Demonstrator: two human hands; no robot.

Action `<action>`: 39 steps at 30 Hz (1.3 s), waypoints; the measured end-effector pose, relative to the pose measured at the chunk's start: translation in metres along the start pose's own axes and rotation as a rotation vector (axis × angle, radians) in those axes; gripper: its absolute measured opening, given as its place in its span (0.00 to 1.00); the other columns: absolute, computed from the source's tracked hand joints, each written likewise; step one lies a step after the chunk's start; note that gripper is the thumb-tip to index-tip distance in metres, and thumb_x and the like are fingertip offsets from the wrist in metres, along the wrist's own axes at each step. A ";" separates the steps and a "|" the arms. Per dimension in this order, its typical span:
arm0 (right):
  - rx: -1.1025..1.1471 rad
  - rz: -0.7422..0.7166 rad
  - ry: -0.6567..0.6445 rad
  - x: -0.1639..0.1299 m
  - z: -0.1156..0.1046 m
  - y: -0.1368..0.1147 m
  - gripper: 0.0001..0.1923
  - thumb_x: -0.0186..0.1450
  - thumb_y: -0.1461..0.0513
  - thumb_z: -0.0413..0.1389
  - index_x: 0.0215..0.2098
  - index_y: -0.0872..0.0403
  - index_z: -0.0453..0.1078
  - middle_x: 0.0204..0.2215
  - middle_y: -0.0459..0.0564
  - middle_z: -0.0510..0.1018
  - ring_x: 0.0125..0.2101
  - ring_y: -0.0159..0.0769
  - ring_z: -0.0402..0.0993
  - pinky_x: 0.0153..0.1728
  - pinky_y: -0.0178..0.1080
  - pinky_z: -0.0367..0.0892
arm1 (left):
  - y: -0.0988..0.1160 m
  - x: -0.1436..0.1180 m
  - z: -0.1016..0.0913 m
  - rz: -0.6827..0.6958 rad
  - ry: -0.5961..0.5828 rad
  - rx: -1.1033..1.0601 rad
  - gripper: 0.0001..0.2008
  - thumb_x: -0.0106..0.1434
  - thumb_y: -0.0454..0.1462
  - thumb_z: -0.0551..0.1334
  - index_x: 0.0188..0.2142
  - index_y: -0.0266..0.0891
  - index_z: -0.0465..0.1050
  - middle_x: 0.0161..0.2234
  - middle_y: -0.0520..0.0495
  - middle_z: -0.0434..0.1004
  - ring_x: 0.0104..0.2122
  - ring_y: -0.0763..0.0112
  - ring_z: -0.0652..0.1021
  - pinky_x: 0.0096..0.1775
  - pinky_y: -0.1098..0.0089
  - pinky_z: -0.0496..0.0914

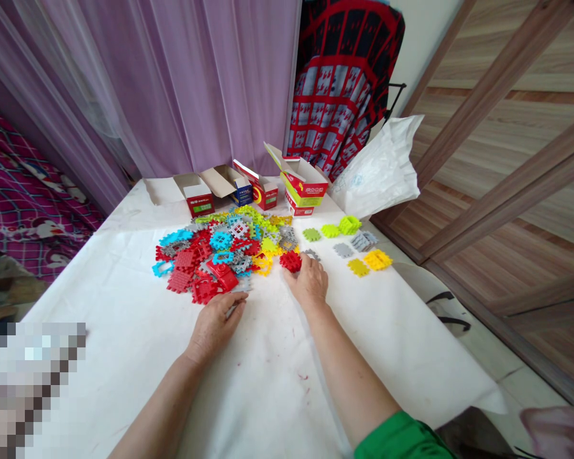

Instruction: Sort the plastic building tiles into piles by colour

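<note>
My right hand (pixel 310 280) has its fingers closed on a red notched toy block (pixel 291 261), a little right of the pile. A grey notched piece (pixel 312 255) lies partly behind those fingers. At the near edge of the pile my left hand (pixel 219 320) rests low over the table, fingers stretched out, with nothing visible in it. Close to its fingertips lies a pale grey piece (pixel 243 285). The mixed pile holds interlocking plastic pieces, among them a red flat piece (pixel 185 259), a blue piece (pixel 220 240) and a yellow frame piece (pixel 263 263).
Small open cartons, including a red one (pixel 198 199) and a red-and-green one (pixel 306 185), line the table's back. On the right lie a lime-green ring block (pixel 349 224), a yellow block (pixel 378 259) and grey pieces (pixel 363 240). A white bag (pixel 380 169) stands behind them.
</note>
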State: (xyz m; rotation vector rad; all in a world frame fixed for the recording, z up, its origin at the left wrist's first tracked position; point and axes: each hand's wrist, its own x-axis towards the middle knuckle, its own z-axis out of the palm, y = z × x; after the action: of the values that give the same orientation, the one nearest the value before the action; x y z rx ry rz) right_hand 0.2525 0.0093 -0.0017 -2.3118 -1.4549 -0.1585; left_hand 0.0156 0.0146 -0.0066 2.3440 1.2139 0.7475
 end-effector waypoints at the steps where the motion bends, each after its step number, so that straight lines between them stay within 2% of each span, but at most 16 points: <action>1: 0.019 -0.002 0.013 0.000 0.000 0.001 0.27 0.61 0.49 0.56 0.52 0.57 0.66 0.44 0.59 0.75 0.43 0.47 0.70 0.41 0.43 0.62 | 0.000 0.000 0.000 0.001 -0.002 0.000 0.15 0.64 0.41 0.53 0.42 0.42 0.76 0.37 0.46 0.83 0.37 0.64 0.81 0.41 0.66 0.74; 5: 0.152 -0.007 0.073 0.004 0.000 0.013 0.21 0.63 0.52 0.54 0.48 0.56 0.70 0.43 0.56 0.76 0.42 0.42 0.71 0.43 0.39 0.63 | 0.000 -0.001 0.000 0.003 0.005 -0.007 0.15 0.64 0.41 0.53 0.42 0.42 0.76 0.37 0.46 0.83 0.37 0.64 0.81 0.41 0.66 0.74; 7: 0.202 0.014 0.059 0.012 -0.002 0.019 0.15 0.64 0.55 0.53 0.45 0.53 0.72 0.42 0.53 0.76 0.41 0.39 0.72 0.43 0.37 0.63 | 0.000 -0.001 0.000 0.001 0.010 -0.015 0.15 0.64 0.41 0.53 0.42 0.42 0.76 0.37 0.46 0.83 0.38 0.64 0.81 0.41 0.66 0.74; 11: 0.137 0.068 -0.088 0.039 -0.010 0.027 0.13 0.64 0.57 0.51 0.40 0.48 0.77 0.40 0.49 0.78 0.40 0.37 0.73 0.40 0.36 0.64 | -0.001 0.000 0.000 0.002 0.012 -0.028 0.14 0.64 0.41 0.53 0.41 0.42 0.76 0.37 0.46 0.83 0.37 0.64 0.81 0.41 0.66 0.74; 16: -0.012 0.076 -0.289 0.081 -0.022 0.019 0.14 0.63 0.53 0.51 0.39 0.43 0.79 0.41 0.47 0.80 0.43 0.41 0.74 0.40 0.38 0.66 | -0.003 0.000 0.002 0.005 0.014 -0.027 0.15 0.64 0.42 0.53 0.42 0.42 0.76 0.38 0.46 0.83 0.38 0.64 0.81 0.41 0.66 0.74; 20: -0.084 0.077 -0.450 0.102 -0.024 0.005 0.19 0.59 0.45 0.55 0.38 0.46 0.79 0.43 0.51 0.80 0.45 0.43 0.75 0.41 0.39 0.67 | -0.005 0.000 0.003 0.009 0.024 -0.038 0.15 0.64 0.42 0.53 0.42 0.42 0.76 0.37 0.46 0.83 0.38 0.64 0.81 0.41 0.66 0.74; 23: -0.128 0.085 -0.505 0.111 -0.022 -0.003 0.21 0.56 0.44 0.59 0.38 0.50 0.79 0.44 0.53 0.80 0.45 0.43 0.75 0.42 0.38 0.67 | -0.006 -0.001 0.003 0.001 0.031 -0.036 0.15 0.64 0.42 0.53 0.41 0.43 0.77 0.38 0.47 0.83 0.38 0.64 0.81 0.41 0.66 0.74; 27: -0.150 0.115 -0.523 0.120 -0.018 -0.007 0.23 0.53 0.46 0.62 0.39 0.53 0.78 0.44 0.57 0.79 0.45 0.44 0.75 0.41 0.38 0.68 | -0.005 -0.001 0.003 0.001 0.031 -0.032 0.15 0.64 0.42 0.53 0.41 0.43 0.77 0.38 0.47 0.83 0.38 0.64 0.81 0.42 0.66 0.74; 32: -0.121 0.138 -0.476 0.119 -0.015 -0.005 0.22 0.53 0.47 0.62 0.38 0.54 0.78 0.44 0.59 0.79 0.45 0.46 0.75 0.40 0.40 0.68 | -0.004 0.000 0.003 0.017 0.032 -0.030 0.14 0.64 0.40 0.53 0.41 0.43 0.77 0.37 0.47 0.83 0.38 0.65 0.81 0.41 0.67 0.75; 36: -0.020 0.158 -0.389 0.115 -0.011 -0.001 0.16 0.54 0.50 0.62 0.35 0.51 0.78 0.42 0.54 0.80 0.42 0.44 0.76 0.38 0.38 0.68 | -0.004 -0.001 0.003 0.014 0.041 -0.032 0.14 0.64 0.40 0.54 0.41 0.43 0.77 0.37 0.47 0.83 0.38 0.64 0.81 0.41 0.66 0.75; 39: 0.186 0.175 -0.282 0.113 -0.007 0.006 0.09 0.56 0.55 0.60 0.32 0.50 0.77 0.36 0.49 0.81 0.37 0.38 0.76 0.35 0.35 0.67 | -0.004 -0.001 0.003 0.011 0.036 -0.030 0.14 0.64 0.40 0.53 0.41 0.42 0.77 0.37 0.46 0.83 0.38 0.64 0.81 0.41 0.66 0.75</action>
State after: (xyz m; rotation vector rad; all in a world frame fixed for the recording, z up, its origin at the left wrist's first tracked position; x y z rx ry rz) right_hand 0.3093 0.0996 0.0375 -2.3608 -1.3173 0.3509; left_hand 0.0143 0.0155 -0.0114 2.3242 1.1968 0.8099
